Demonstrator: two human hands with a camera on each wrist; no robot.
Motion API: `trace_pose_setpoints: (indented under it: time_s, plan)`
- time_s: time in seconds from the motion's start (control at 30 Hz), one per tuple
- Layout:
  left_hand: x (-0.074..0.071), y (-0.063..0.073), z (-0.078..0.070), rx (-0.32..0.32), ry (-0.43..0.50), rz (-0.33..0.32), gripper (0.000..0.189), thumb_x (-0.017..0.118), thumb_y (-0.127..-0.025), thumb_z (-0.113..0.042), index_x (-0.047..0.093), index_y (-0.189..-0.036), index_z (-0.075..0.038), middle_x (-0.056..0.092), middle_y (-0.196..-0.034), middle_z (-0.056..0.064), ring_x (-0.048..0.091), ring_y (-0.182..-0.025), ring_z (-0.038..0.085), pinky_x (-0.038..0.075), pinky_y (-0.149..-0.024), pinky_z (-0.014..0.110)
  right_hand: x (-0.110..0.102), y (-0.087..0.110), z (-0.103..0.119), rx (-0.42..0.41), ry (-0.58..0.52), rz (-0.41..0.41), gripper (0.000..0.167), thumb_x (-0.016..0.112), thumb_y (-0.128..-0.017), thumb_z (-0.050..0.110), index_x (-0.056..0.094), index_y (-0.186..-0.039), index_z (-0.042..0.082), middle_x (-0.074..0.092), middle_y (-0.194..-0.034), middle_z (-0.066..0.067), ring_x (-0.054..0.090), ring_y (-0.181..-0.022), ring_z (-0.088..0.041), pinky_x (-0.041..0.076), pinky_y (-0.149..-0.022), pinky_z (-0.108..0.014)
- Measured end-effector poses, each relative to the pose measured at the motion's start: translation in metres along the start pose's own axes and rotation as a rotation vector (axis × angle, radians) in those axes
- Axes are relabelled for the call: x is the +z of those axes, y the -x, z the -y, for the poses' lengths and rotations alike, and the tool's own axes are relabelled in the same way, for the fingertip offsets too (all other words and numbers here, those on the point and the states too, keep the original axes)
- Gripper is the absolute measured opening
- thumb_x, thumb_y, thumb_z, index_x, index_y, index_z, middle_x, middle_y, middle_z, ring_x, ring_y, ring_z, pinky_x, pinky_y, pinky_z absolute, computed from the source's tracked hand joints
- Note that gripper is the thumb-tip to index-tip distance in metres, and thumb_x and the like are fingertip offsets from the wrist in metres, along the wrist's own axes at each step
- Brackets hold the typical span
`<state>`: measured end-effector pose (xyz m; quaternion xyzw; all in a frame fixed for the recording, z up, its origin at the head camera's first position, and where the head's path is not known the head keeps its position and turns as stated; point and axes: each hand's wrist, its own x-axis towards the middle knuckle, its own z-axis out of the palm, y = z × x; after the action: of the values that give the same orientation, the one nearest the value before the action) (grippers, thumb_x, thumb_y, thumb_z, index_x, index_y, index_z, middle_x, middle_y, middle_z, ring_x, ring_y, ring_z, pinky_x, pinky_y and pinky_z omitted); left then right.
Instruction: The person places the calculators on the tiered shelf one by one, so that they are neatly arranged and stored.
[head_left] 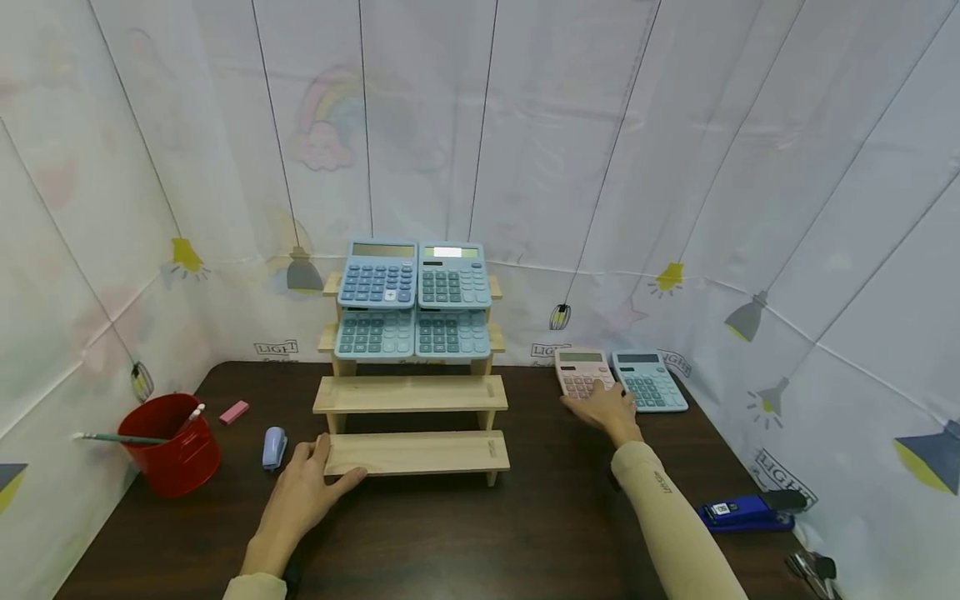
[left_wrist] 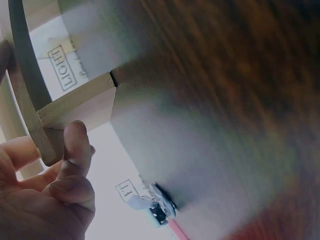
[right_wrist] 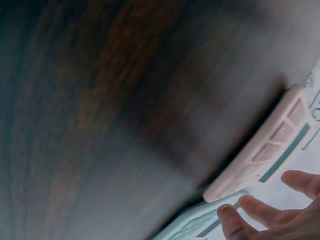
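A stepped wooden stand (head_left: 412, 454) stands mid-table, with several blue calculators (head_left: 377, 273) leaning on its two upper tiers. My left hand (head_left: 294, 500) grips the left end of the lowest tier, thumb along the front edge. In the left wrist view, bent fingers (left_wrist: 75, 150) lie against the board's end. To the stand's right, a pink calculator (head_left: 581, 367) and another blue calculator (head_left: 649, 382) lie side by side. My right hand (head_left: 606, 410) is over the pink one's lower keys, fingers spread in the right wrist view; contact is not clear there.
At left are a red bucket (head_left: 180, 467) holding pencils, a pink eraser (head_left: 234, 412) and a small light-blue stapler (head_left: 274, 447). A dark blue stapler (head_left: 750, 511) and a metal object (head_left: 813, 571) lie at the right edge. Printed white curtains (head_left: 525, 167) enclose the table's back and sides.
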<state>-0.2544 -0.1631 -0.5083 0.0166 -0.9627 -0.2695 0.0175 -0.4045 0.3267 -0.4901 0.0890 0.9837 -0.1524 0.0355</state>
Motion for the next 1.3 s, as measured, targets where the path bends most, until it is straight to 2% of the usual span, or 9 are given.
trace_pose_setpoints:
  time_s: [0.27, 0.47, 0.73, 1.03, 1.3]
  plan:
    - [0.001, -0.001, 0.0, -0.009, -0.003, -0.003, 0.107, 0.064, -0.085, -0.07, 0.031, -0.154, 0.005, 0.047, -0.136, 0.032, 0.059, -0.113, 0.043, 0.049, -0.098, 0.061, 0.003, -0.006, -0.007, 0.026, 0.001, 0.033, 0.103, 0.054, -0.09, 0.069, 0.027, -0.152, -0.008, 0.019, -0.147, -0.049, 0.018, -0.135, -0.071, 0.024, -0.111, -0.076]
    - [-0.001, -0.002, -0.001, -0.004, -0.001, -0.009, 0.109, 0.062, -0.085, -0.073, 0.032, -0.154, 0.005, 0.047, -0.134, 0.031, 0.059, -0.111, 0.041, 0.049, -0.097, 0.06, 0.003, -0.012, -0.008, 0.04, -0.011, 0.031, 0.104, 0.056, -0.089, 0.067, 0.026, -0.152, -0.011, 0.018, -0.146, -0.05, 0.018, -0.135, -0.07, 0.022, -0.111, -0.076]
    - [-0.001, -0.001, 0.0, -0.006, 0.001, -0.001, 0.108, 0.063, -0.085, -0.072, 0.032, -0.154, 0.005, 0.047, -0.136, 0.032, 0.06, -0.112, 0.044, 0.049, -0.097, 0.062, 0.008, -0.02, -0.008, 0.05, 0.001, 0.07, 0.107, 0.054, -0.09, 0.068, 0.022, -0.151, -0.013, 0.015, -0.145, -0.053, 0.017, -0.134, -0.072, 0.022, -0.111, -0.076]
    - [0.001, -0.001, -0.001, -0.004, -0.003, -0.006, 0.109, 0.063, -0.084, -0.073, 0.032, -0.154, 0.004, 0.048, -0.136, 0.031, 0.06, -0.112, 0.043, 0.049, -0.097, 0.061, 0.012, -0.03, -0.008, 0.096, 0.014, 0.063, 0.111, 0.056, -0.089, 0.069, 0.02, -0.15, -0.016, 0.018, -0.143, -0.053, 0.022, -0.133, -0.068, 0.025, -0.111, -0.073]
    - [0.001, -0.002, 0.0, 0.004, -0.008, -0.02, 0.106, 0.065, -0.085, -0.069, 0.033, -0.154, 0.005, 0.048, -0.135, 0.031, 0.061, -0.111, 0.041, 0.05, -0.097, 0.06, 0.012, -0.03, -0.005, 0.086, 0.034, 0.054, 0.108, 0.056, -0.09, 0.067, 0.024, -0.147, -0.019, 0.022, -0.141, -0.053, 0.024, -0.132, -0.068, 0.027, -0.11, -0.073]
